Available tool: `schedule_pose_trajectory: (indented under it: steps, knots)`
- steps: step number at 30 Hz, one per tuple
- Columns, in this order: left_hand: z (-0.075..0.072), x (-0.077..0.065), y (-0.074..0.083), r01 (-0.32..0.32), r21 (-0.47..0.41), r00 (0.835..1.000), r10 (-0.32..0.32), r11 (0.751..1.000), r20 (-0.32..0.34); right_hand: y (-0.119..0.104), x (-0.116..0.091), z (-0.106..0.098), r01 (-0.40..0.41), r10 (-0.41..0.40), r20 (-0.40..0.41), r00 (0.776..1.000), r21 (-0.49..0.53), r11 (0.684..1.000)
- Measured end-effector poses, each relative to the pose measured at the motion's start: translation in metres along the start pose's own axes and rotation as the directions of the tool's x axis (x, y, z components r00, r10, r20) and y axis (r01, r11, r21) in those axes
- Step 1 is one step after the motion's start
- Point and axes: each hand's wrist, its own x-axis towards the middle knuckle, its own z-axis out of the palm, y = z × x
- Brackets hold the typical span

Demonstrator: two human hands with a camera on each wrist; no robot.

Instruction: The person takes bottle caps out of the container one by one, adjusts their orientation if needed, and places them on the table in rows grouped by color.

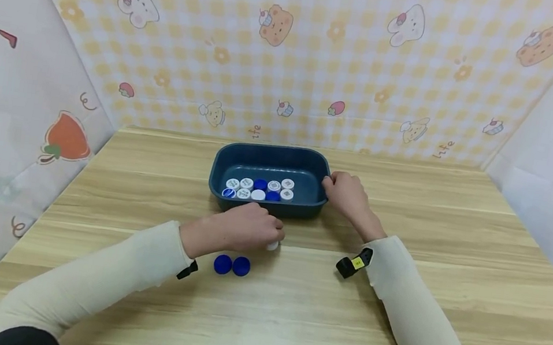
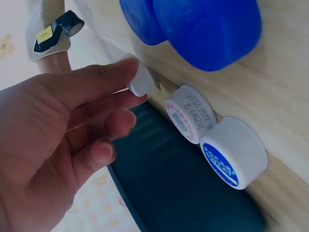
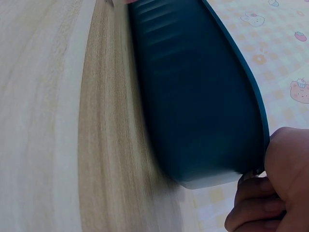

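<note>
My left hand (image 1: 243, 227) pinches a white bottle cap (image 2: 141, 79) between thumb and forefinger, just in front of a dark teal plastic bin (image 1: 273, 150). Two more white caps, one with printed writing (image 2: 190, 114) and one with a blue label (image 2: 233, 152), lie near that hand in the left wrist view; the hand hides them from the head camera. Close to the left wrist, two blue caps (image 1: 223, 264) sit side by side on the table. At the bin's right end, my right hand (image 1: 349, 196) grips the rim with curled fingers.
Inside the bin, several white caps (image 1: 246, 183) and blue caps (image 1: 260, 184) stand in two rows along the near wall. A wood-grain table (image 1: 432, 228) carries everything. Behind it rises a yellow checked backdrop (image 1: 310, 72), with pale sheets at both sides.
</note>
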Motion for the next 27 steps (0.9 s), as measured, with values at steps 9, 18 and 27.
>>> schedule_pose_trajectory:
  steps: [9,18,27]
  knots:
    - [0.0057,-0.0038,-0.0035,0.025,0.058,1.0,-0.024,0.998,-0.02,-0.0007,0.0006,-0.0012,0.001,-0.001,0.003,1.0,-0.005,1.0]
    - [0.0062,-0.0076,-0.0051,0.042,0.066,0.999,-0.041,0.997,-0.02,-0.0009,0.0006,-0.0003,0.004,-0.004,-0.002,1.0,-0.002,1.0]
    - [0.0077,-0.0096,-0.0055,0.051,0.063,0.999,-0.05,0.997,-0.014,-0.0007,-0.0007,-0.0005,-0.002,0.002,0.008,1.0,-0.001,1.0]
